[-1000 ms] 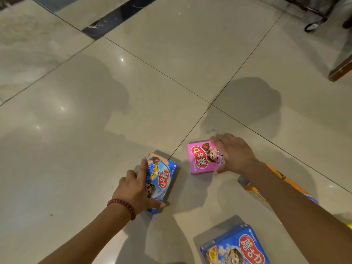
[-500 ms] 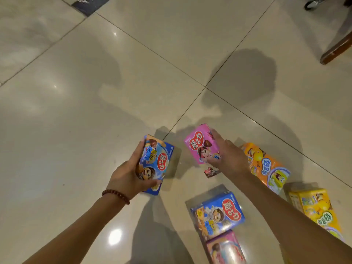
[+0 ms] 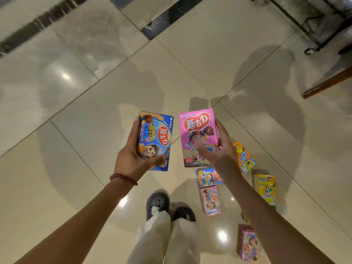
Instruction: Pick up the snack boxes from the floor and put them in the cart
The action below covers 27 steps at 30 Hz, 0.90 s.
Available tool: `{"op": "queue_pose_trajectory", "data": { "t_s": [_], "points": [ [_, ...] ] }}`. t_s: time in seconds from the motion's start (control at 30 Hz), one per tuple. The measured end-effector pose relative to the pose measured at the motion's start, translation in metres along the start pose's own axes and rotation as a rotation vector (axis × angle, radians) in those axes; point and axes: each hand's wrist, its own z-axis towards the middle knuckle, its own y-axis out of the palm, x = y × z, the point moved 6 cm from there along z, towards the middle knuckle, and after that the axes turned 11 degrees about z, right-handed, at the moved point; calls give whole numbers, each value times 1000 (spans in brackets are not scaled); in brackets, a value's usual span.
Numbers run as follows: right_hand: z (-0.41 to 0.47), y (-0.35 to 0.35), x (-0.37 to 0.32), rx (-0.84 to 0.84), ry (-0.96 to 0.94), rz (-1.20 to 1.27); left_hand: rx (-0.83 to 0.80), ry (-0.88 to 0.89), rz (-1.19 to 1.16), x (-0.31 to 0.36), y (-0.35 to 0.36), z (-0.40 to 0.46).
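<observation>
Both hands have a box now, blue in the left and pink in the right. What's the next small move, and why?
Probably turn toward the wheeled metal frame at upper right, likely the cart, and carry both boxes there. The left hand grips the blue box and the right hand the pink box, so neither can take the boxes on the floor.

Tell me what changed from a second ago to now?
The left hand and right hand each gripped a box lying on the floor and lifted it: the blue box and the pink box. Both grips held throughout.
</observation>
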Motion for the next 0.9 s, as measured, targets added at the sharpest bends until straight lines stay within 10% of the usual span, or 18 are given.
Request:
{"op": "queue_pose_trajectory", "data": {
  "t_s": [0.43,0.9],
  "points": [
    [-131,49,-262,-169,-218,-32,417,20,-243,151,-201,-185],
    [-307,188,-378,-803,-403,-44,1053,-181,-323,125,-344,-481]
  ]
}}
